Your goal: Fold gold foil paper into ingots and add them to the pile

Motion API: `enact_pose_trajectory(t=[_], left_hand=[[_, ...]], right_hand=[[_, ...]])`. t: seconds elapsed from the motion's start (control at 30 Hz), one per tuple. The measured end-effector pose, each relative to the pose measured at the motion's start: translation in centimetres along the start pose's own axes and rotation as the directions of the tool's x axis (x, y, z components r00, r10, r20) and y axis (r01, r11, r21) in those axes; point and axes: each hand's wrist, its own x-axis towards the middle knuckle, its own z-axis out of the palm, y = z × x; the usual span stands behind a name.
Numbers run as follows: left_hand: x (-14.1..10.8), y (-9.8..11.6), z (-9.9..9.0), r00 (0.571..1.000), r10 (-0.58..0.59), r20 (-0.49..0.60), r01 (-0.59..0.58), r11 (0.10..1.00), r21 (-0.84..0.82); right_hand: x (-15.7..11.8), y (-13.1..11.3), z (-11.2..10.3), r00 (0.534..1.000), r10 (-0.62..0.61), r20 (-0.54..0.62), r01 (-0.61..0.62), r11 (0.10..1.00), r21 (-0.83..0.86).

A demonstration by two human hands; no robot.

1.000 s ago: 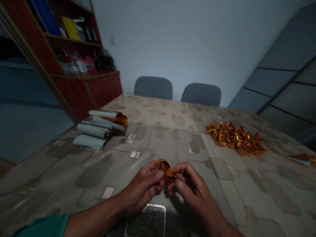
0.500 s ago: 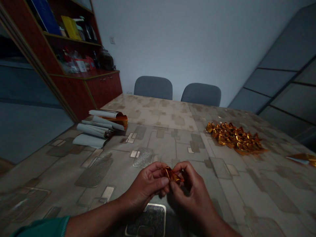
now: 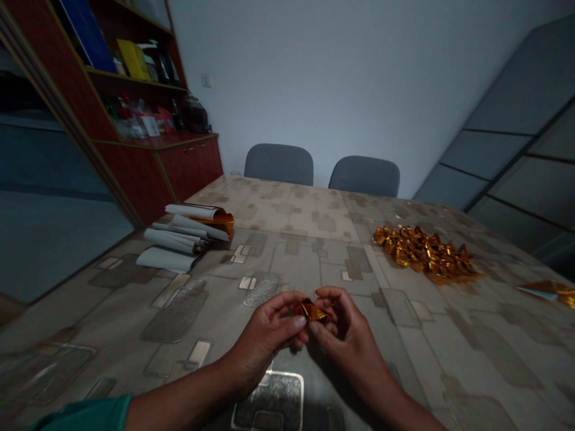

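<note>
A small folded piece of shiny gold foil paper (image 3: 315, 312) is held between my two hands, just above the table near its front. My left hand (image 3: 275, 326) pinches its left end between thumb and fingers. My right hand (image 3: 345, 326) has its thumb at the lower right of the piece, with the index finger curled above it and the other fingers behind. Over to the right lies a cluster of folded gold foil pieces (image 3: 424, 251), standing close together in rows.
Folded sheets with pale backs and gold faces (image 3: 173, 239) lie in a stack at the left. Another gold sheet (image 3: 550, 292) rests at the far right. The patterned tablecloth (image 3: 323, 257) covers the table; two grey chairs (image 3: 278, 164) stand behind it, and a red cabinet (image 3: 188, 167) at back left.
The right index finger has lifted off the foil piece's top edge. The piece has turned slightly and its top shows more plainly. The whole view has shifted a little.
</note>
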Motion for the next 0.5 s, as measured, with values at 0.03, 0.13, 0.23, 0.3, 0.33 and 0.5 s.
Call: enact_pose_trajectory(t=[0.03,0.13,0.23,0.3,0.33,0.5], left_hand=[[0.01,-0.04,-0.03,1.0,0.006,0.017,-0.006,1.0,0.012],[0.09,-0.01,-0.08,0.999,0.008,0.048,-0.01,0.999,0.042],[0.21,0.11,-0.09,0.998,0.024,0.064,-0.031,0.993,0.111],[0.26,0.15,-0.12,0.997,0.042,0.071,-0.052,0.987,0.153],[0.27,0.16,-0.14,0.996,0.051,0.073,-0.063,0.984,0.168],[0.28,0.27,-0.21,0.997,0.077,0.031,-0.081,0.983,0.165]], right_hand=[[0.01,0.0,0.02,1.0,-0.004,-0.012,0.003,1.0,-0.011],[-0.05,0.03,-0.02,1.0,-0.019,-0.015,0.019,1.0,-0.02],[-0.12,0.17,-0.06,0.999,-0.045,-0.013,0.045,0.999,-0.016],[-0.17,0.24,-0.02,0.999,-0.055,0.0,0.055,0.998,0.006],[-0.2,0.24,0.0,0.999,-0.05,0.02,0.049,0.998,0.032],[-0.23,0.12,-0.21,0.995,-0.018,0.1,0.007,0.994,0.112]])
